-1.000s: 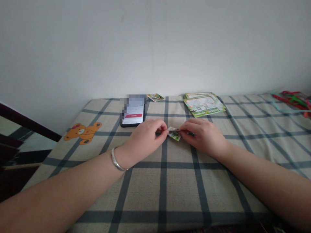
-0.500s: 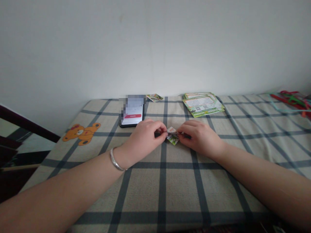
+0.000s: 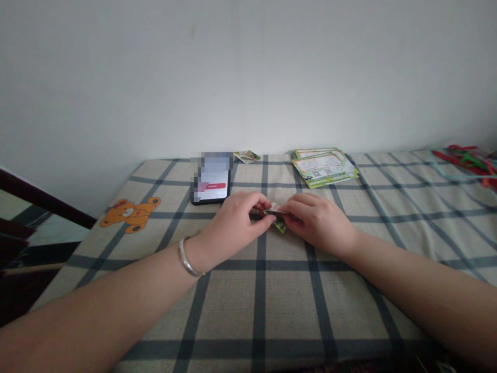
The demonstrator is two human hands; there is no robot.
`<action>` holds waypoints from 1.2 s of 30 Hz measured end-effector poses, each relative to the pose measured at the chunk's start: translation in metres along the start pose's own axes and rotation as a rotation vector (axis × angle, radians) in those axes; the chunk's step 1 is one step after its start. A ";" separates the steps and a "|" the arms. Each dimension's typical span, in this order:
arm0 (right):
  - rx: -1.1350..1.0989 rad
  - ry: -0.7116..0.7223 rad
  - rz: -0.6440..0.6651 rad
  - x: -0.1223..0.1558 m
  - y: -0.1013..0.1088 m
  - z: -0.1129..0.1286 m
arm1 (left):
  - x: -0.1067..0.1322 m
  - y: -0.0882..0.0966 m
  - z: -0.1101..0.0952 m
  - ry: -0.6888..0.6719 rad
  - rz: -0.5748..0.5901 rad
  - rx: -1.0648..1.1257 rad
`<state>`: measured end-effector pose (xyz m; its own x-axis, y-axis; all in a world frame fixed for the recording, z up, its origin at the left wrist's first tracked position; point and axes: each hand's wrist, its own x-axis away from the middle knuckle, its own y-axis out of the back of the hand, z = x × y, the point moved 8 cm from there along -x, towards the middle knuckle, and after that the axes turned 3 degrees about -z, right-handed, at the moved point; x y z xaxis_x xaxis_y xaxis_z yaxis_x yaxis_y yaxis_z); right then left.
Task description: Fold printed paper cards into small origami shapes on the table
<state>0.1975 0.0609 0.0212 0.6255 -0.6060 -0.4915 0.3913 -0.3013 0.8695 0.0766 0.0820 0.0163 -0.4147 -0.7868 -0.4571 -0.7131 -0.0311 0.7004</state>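
Observation:
A small folded paper [image 3: 279, 225] with green and white print is between my hands, just above or on the checked cloth. My right hand [image 3: 320, 221] pinches its right side between thumb and fingers. From the other side, my left hand [image 3: 243, 217] closes thumb and fingertips on the paper's left end. My fingers cover much of the paper, so its full shape is hidden. A silver bangle [image 3: 189, 257] circles my left wrist.
A phone [image 3: 213, 194] lies behind my left hand, its screen lit. By the wall sit another folded paper [image 3: 247, 156] and a stack of printed leaflets [image 3: 324, 168]. Coloured strips [image 3: 466, 158] lie far right. A bear picture [image 3: 132, 213] marks the tablecloth [image 3: 229, 311] at left.
My left thumb and fingertips have shifted slightly right, further over the folded paper, covering more of it. My right hand has hardly moved and keeps its pinch.

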 end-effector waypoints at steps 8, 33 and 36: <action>0.014 -0.079 -0.077 -0.001 0.008 -0.004 | 0.001 -0.005 0.001 -0.013 0.037 -0.046; -0.153 0.000 0.144 0.001 -0.009 -0.009 | 0.001 -0.004 -0.008 -0.226 0.135 -0.401; -0.080 -0.058 0.159 0.002 -0.005 -0.011 | 0.002 -0.005 -0.010 -0.235 0.139 -0.448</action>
<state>0.2041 0.0697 0.0151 0.6450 -0.6831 -0.3424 0.3446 -0.1400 0.9283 0.0854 0.0746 0.0175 -0.6405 -0.6443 -0.4180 -0.3517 -0.2377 0.9054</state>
